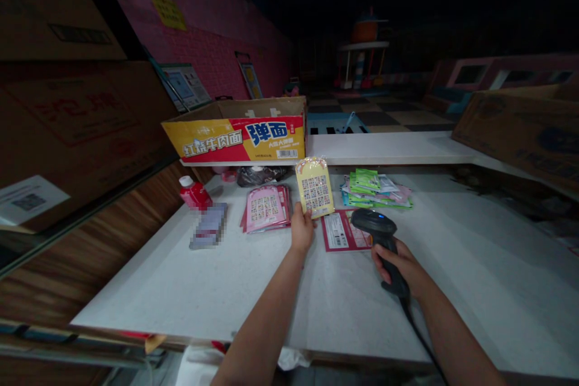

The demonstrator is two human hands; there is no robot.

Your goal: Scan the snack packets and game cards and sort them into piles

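My left hand (303,228) is closed on the lower edge of a yellow, plastic-wrapped card packet (315,190), held upright with a printed grid of small pictures toward me. In my right hand (402,265) is a black handheld barcode scanner (375,224), gripped by its handle, with a small blue light on top and a cable running down toward me. Beneath the scanner's head lies a red packet with a white barcode label (337,234), partly covered by the scanner. To the left of my left hand sits a stack of pink and red packets (266,207).
Green packets (375,188) lie piled at the back right of the white counter (253,289). A red bottle with a white cap (195,193) stands at the left, near a blurred-out item (208,226). A yellow-red carton (239,137) rests on the raised shelf (384,148); brown boxes (520,132) flank it.
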